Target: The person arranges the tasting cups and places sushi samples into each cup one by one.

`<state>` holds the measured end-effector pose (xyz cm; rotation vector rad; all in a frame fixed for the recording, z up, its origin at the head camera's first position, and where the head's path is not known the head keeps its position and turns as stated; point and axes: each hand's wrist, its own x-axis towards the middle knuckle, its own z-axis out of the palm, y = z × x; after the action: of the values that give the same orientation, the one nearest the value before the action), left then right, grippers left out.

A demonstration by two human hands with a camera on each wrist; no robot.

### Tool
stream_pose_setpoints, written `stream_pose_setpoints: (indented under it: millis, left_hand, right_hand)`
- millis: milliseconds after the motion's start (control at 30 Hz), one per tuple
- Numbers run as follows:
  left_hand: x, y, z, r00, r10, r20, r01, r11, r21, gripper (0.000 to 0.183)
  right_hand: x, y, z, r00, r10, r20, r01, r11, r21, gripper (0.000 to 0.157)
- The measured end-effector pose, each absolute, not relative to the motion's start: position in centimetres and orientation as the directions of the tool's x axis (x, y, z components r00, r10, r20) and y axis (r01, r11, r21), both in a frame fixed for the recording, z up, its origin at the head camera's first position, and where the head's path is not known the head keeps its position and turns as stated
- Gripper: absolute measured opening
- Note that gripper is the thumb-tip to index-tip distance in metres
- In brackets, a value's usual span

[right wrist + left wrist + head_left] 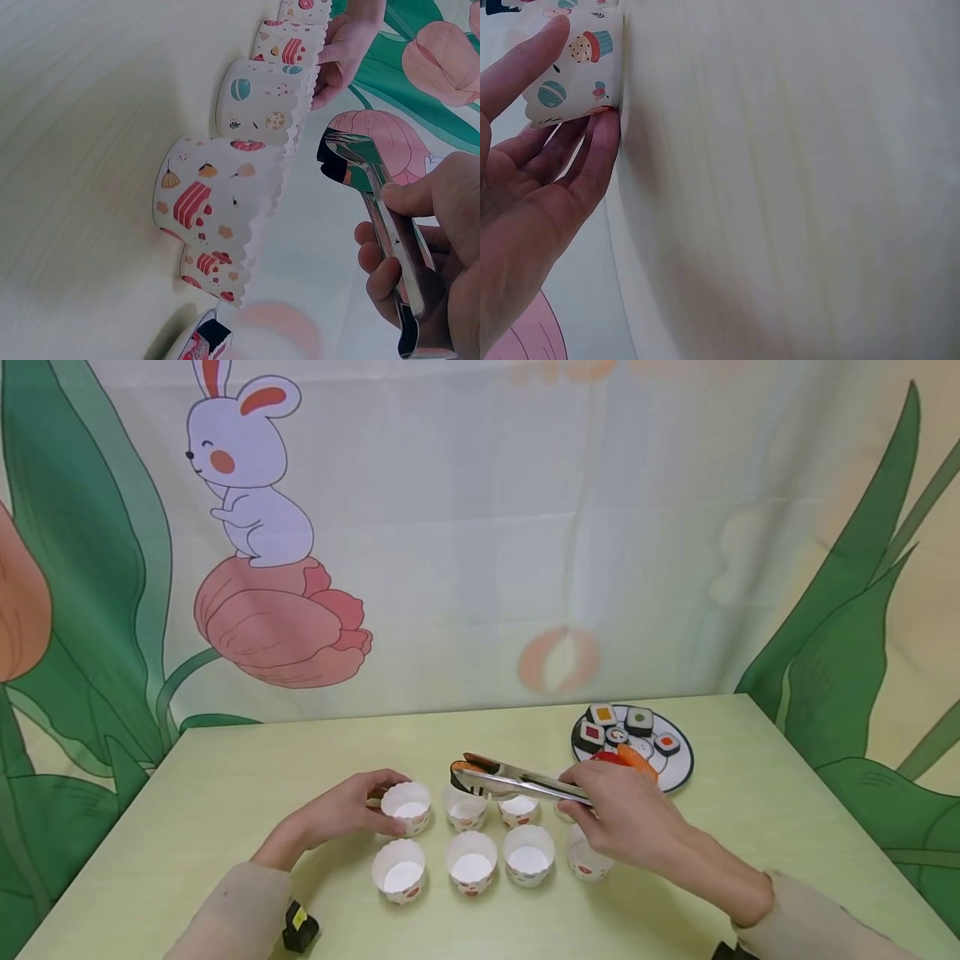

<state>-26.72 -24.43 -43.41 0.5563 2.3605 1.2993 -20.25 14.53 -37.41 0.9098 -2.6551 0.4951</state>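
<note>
My left hand [341,814] holds the back-left paper baking cup [407,806] by its side, thumb and fingers on either side of its printed wall [577,64]. In my right hand [630,810] I grip metal tongs [543,783], held over the back row of cups. A dark-edged sushi piece [468,774] with some orange sits in the tongs' tips; in the right wrist view the piece [335,161] is partly covered by the metal. Several more white cups, such as the front-left cup [399,870], stand upright in two rows. My right hand partly hides the rightmost cups.
A round plate [681,772] with several sushi pieces stands at the back right of the pale table [247,777]. Behind the table hangs a printed cloth [450,527] with a rabbit and flowers.
</note>
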Motion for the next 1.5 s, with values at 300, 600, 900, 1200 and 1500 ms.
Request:
stream_pose_setpoints:
  millis: [300,600,900,1200,1500]
  left_hand:
    - [-26.6,-24.4,-43.5,-0.845,0.521,-0.119,0.178,0.484,0.857,0.063]
    - [-26.7,-24.4,-43.5,-0.847,0.519,-0.113,0.197,0.505,0.84,0.064]
    - [-26.7,-24.4,-43.6,-0.851,0.511,-0.119,0.182,0.501,0.846,0.064]
    - [-26.7,-24.4,-43.5,-0.848,0.516,-0.12,0.184,0.499,0.847,0.063]
    - [-26.8,-24.4,-43.6,-0.841,0.528,-0.118,0.183,0.482,0.857,0.058]
  right_hand:
    - [-20.3,13.3,-38.0,-0.744,-0.561,0.364,-0.655,0.721,-0.227,0.02]
    - [-20.8,12.2,-38.4,-0.71,-0.588,0.387,-0.688,0.695,-0.207,0.021]
    - [-21.0,11.1,-38.5,-0.713,-0.595,0.371,-0.685,0.704,-0.188,0.02]
    - [-21.4,10.1,-38.6,-0.686,-0.618,0.384,-0.711,0.68,-0.177,0.019]
    - [-21.9,9.3,-38.7,-0.684,-0.627,0.372,-0.716,0.675,-0.178,0.02]
